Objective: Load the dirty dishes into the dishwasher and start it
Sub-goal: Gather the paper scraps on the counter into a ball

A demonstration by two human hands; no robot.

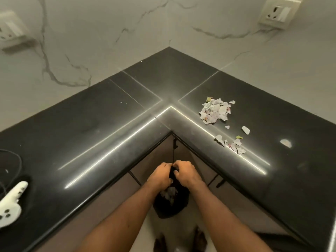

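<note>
The left hand [160, 176] and right hand [185, 173] pinch the rim of the black bag [171, 206] at 6 o'clock — torn paper scraps [215, 110] lie on the countertop [91, 133] at 2 o'clock.

— Worktop [91, 142] colour?
— I record black. Wall [109, 33] white, veined grey.
— The paper scraps [215, 110]?
— Mostly white, flecked pink and green. The bag [171, 206] I hold: black. Power strip [11, 204]: white, dark spots.

bag [163, 210]: top hidden | power strip [11, 204]: cut off left | left socket [11, 31]: blurred
</note>
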